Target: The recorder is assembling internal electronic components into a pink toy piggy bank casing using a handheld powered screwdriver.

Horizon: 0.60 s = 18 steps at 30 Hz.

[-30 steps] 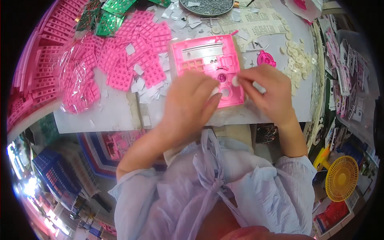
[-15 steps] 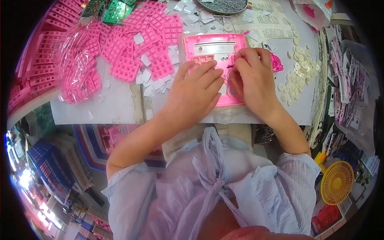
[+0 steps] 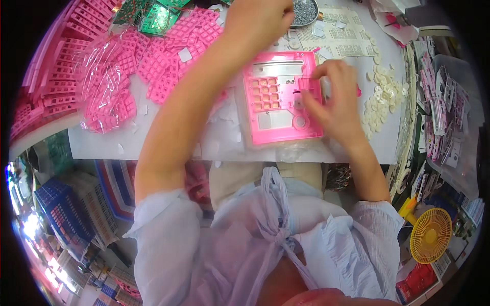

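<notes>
White worktable (image 3: 214, 148) mid-frame: pink panel (image 3: 282, 104) looks part-assembled, right hand (image 3: 334, 99) pressing it flat-fingered, left hand (image 3: 258, 20) curled over the screw dish (image 3: 305, 10) up top, grip unclear.

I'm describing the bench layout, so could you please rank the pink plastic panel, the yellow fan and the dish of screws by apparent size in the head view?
1. pink plastic panel
2. yellow fan
3. dish of screws, partly cut off by the hand and the frame edge, so its rank is unsure.

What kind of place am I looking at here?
Most likely a small assembly workbench for electronic toys or calculators. A pink plastic casing lies under the right hand, piles of pink keypad parts and green circuit boards sit nearby, and the left hand reaches toward a dish of screws.
</notes>
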Available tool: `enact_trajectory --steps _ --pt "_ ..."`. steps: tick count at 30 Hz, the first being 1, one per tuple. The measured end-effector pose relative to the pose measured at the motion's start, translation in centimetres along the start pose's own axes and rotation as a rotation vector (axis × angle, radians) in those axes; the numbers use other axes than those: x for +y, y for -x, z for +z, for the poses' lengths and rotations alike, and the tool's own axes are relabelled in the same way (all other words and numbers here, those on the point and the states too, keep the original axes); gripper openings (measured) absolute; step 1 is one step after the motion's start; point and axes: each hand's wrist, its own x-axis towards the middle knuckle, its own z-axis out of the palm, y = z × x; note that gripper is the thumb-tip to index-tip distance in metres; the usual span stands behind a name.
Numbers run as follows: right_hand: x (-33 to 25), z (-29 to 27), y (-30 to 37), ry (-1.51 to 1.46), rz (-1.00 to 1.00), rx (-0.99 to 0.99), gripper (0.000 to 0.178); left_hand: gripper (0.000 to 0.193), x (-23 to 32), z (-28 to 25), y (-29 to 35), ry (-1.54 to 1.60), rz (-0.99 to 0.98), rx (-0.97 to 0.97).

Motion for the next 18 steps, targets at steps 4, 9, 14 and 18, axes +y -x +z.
enact_trajectory --steps 4,9,14,18 --pt "3.5 -4.5 -3.7 -0.241 -0.069 0.41 0.027 0.017 -4.1 4.0 -4.3 -0.321 0.098 -0.238" --pt "10.0 -15.9 -8.6 0.189 -0.278 0.572 0.042 0.022 -2.3 4.3 -4.9 -0.235 0.23 -0.095" --pt "4.0 -10.9 -11.9 -0.723 -0.027 0.138 0.054 0.026 -4.6 5.3 -5.1 -0.459 0.145 -0.15" --pt "3.5 -9.6 -13.4 -0.887 0.052 -0.143 0.061 0.027 -4.6 3.9 -5.0 -0.518 0.065 -0.132"
